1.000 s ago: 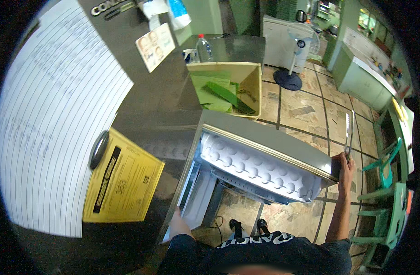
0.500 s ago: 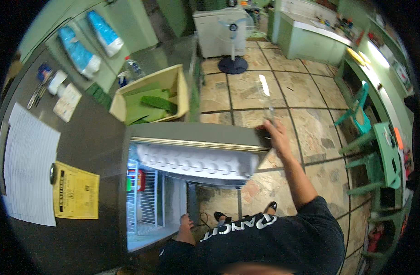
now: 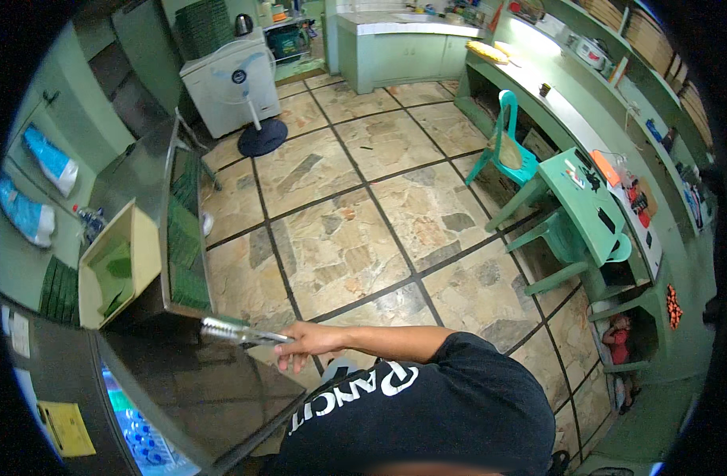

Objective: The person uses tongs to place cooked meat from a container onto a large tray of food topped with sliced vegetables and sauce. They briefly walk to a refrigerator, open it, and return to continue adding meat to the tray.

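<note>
My right hand point(image 3: 309, 343) is closed around the handle end of metal tongs point(image 3: 235, 332). Their scalloped tips point left, above the dark refrigerator door point(image 3: 201, 377). This door stands ajar at the lower left, and through the gap a lit inside shows several blue-capped bottles point(image 3: 145, 444). Left of the tongs, a cream rectangular tub point(image 3: 147, 274) holds green leaf pieces point(image 3: 113, 278). It sits at the near end of a metal-topped counter point(image 3: 133, 178). My left hand is out of sight.
A standing fan point(image 3: 260, 139) is on the stone-tiled floor before a white appliance point(image 3: 228, 87). To the right are a teal chair point(image 3: 512, 155), a green table point(image 3: 589, 210) and a long counter point(image 3: 554, 83). Green stacked trays point(image 3: 187, 238) fill the space under the metal top.
My view has swung right. My right hand, still gripping the tongs, no longer rests at the freezer door's edge, and the tongs now point left. My left hand has left the view.
</note>
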Action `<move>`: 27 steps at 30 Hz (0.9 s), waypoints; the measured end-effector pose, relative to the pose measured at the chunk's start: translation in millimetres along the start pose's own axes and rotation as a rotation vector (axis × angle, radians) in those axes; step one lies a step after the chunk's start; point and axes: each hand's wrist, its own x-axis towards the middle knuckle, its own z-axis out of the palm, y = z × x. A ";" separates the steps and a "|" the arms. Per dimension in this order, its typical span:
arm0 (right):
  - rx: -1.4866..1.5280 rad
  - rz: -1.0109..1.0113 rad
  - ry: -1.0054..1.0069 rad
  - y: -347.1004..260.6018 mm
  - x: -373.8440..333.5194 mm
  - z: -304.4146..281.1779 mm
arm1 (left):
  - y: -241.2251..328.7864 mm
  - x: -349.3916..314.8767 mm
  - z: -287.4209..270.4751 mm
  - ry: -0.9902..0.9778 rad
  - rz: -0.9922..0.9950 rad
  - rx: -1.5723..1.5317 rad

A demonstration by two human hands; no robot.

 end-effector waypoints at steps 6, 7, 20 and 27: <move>-0.216 -0.170 0.275 57.5 -13.9 -161.3 | 108.2 45.3 20.3 -0.041 0.017 0.130; -0.314 -0.108 0.425 80.5 -12.3 -199.3 | 131.8 56.8 21.4 -0.045 0.029 0.147; 0.219 0.827 1.928 310.8 -377.5 -541.7 | 636.9 222.2 -69.6 0.332 0.236 0.115; 0.335 0.951 2.358 286.2 -343.4 -563.4 | 1019.3 221.4 62.6 0.110 1.067 0.454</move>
